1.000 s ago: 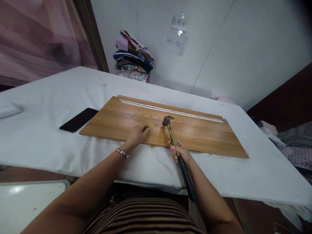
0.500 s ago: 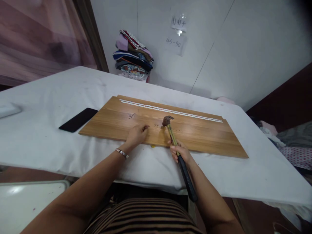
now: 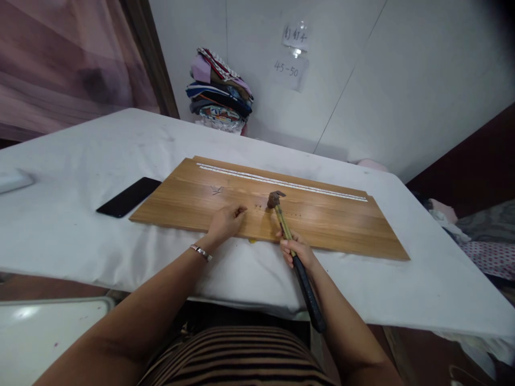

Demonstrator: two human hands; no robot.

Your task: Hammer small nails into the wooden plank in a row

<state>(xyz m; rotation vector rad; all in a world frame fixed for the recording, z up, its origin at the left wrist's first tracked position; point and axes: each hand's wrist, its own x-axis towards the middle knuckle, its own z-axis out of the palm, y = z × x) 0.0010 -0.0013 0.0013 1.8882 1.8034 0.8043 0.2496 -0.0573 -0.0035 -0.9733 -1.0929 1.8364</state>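
My right hand (image 3: 296,250) is wrapped round the handle of a claw hammer (image 3: 286,228). Its rusty head is over the middle of a brown wooden board (image 3: 341,230). My left hand (image 3: 226,221) rests at the board's near side, thumb and fingers pinched together; whatever is between the fingertips is too small to make out. Just right of those fingertips, a few small nails (image 3: 258,207) stand in the board. Further right, past the hammer, a row of small dark nail heads (image 3: 295,215) continues. A little pile of loose nails (image 3: 217,190) lies on the board's left part.
Two white measuring strips (image 3: 281,183) run along the board's far side. A black phone-like slab (image 3: 129,197) lies left of the board on the white-clothed table (image 3: 100,155). Folded clothes (image 3: 221,91) are stacked by the wall. A white stool-like surface (image 3: 52,338) is at lower left.
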